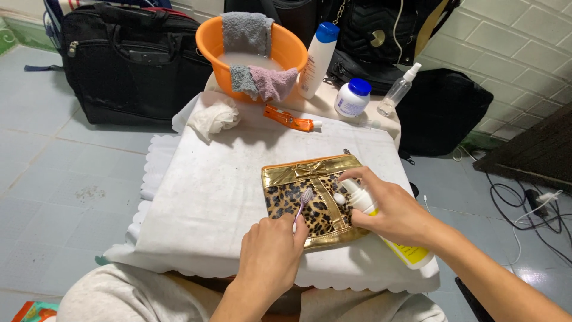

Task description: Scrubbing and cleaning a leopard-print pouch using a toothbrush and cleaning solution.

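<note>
scrubbing looks under way: left hand (269, 253) grips a lilac toothbrush (302, 206) on the leopard-print, gold-trimmed pouch (310, 200) at table centre, right hand (390, 209), at three o'clock, clasps a white pump bottle (381, 223), so gentle bristle strokes seem called for.

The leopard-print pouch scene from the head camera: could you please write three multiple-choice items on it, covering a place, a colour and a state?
1. Where does the leopard-print pouch lie?
A in the basin
B on the white cloth
C on the floor

2. What colour is the basin?
A orange
B green
C black

3. What does the left hand hold?
A nothing
B a towel
C a toothbrush

Answers: 1 B, the white cloth lies under it. 2 A, its rim is orange. 3 C, the toothbrush bristles rest on the pouch, while the right hand tilts a white pump bottle over it.
</note>
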